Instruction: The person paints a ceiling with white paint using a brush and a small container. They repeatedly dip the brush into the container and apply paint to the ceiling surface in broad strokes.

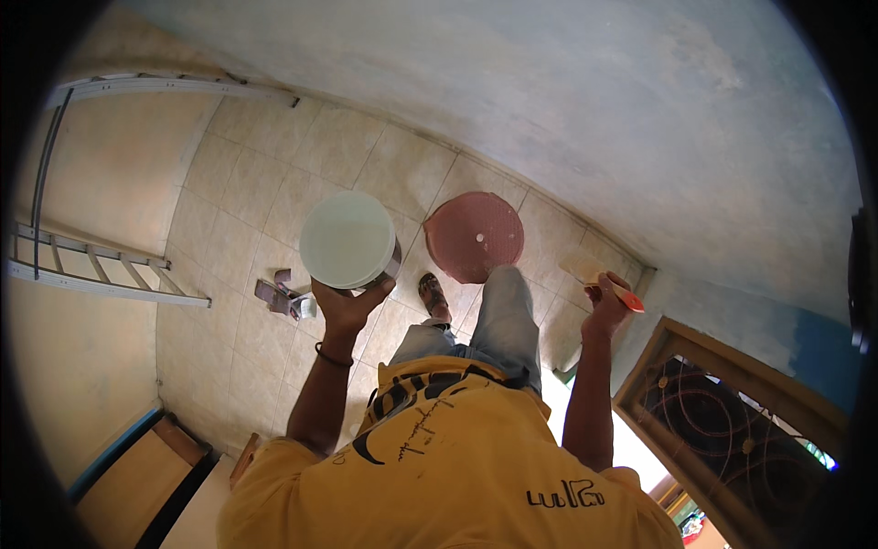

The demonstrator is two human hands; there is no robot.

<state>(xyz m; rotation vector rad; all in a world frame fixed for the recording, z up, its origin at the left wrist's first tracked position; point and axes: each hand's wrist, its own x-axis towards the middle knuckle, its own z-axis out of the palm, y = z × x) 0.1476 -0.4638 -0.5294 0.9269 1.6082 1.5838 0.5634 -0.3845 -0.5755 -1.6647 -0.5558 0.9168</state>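
Note:
My left hand (pixel 349 309) is closed round the lower side of a round white bucket (pixel 315 220), holding it off the floor to the left of my legs. Its inside looks pale and smooth; whether that is liquid or the bare bottom, I cannot tell. Out to the right, near the wall, my right hand (pixel 604 309) grips a flat paintbrush (pixel 627 296) by its orange handle. The pale bristles point up and left, apart from the wall as far as I can see.
A reddish round stool top (pixel 466 229) lies before my raised knee. Scraper-like tools (pixel 283 295) rest on the tiled floor (pixel 247 197). An aluminium ladder (pixel 110 275) leans at the left. A bluish patchy wall (pixel 594 119) runs along the far right, beside a wood-framed grille door (pixel 713 384).

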